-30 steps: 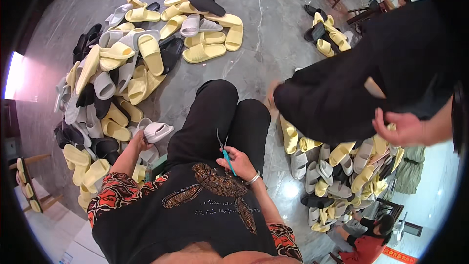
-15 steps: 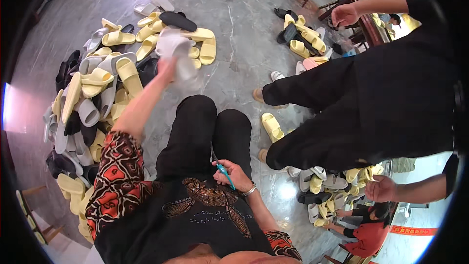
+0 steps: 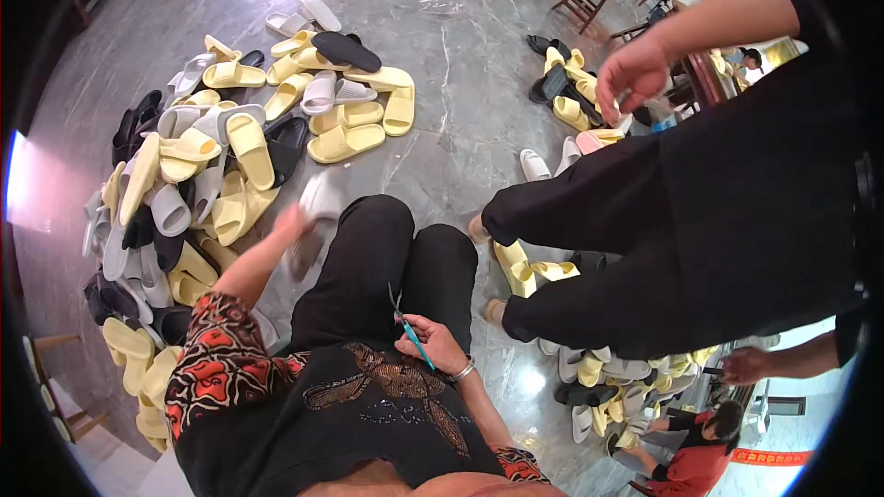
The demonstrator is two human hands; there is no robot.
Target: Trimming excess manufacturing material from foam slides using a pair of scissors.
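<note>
My left hand (image 3: 293,224), smeared by motion, is closed at a pale grey-white slipper (image 3: 322,196) beside my left knee. A darker blurred shape hangs just below that hand; I cannot make out what it is. In front of my waist, my right hand (image 3: 433,344) grips slim teal-handled snips (image 3: 414,340), their thin dark points upward. Left of me spreads a large heap of slippers: yellow slides (image 3: 247,149), grey ones (image 3: 169,210) and black ones (image 3: 286,144). At the heap's far right edge lie a grey slipper (image 3: 319,93) and a yellow slide (image 3: 346,143).
A person in black trousers (image 3: 589,212) stands close on my right, one hand (image 3: 635,78) held out. Smaller slipper piles lie beyond and behind their legs. Another person in red (image 3: 695,460) bends at the lower right. A wooden stool (image 3: 583,7) stands farther off.
My left hand has come back from the far edge of the heap toward my left knee. Grey slippers now show plainly at that edge. The standing person's far hand has moved nearer me.
</note>
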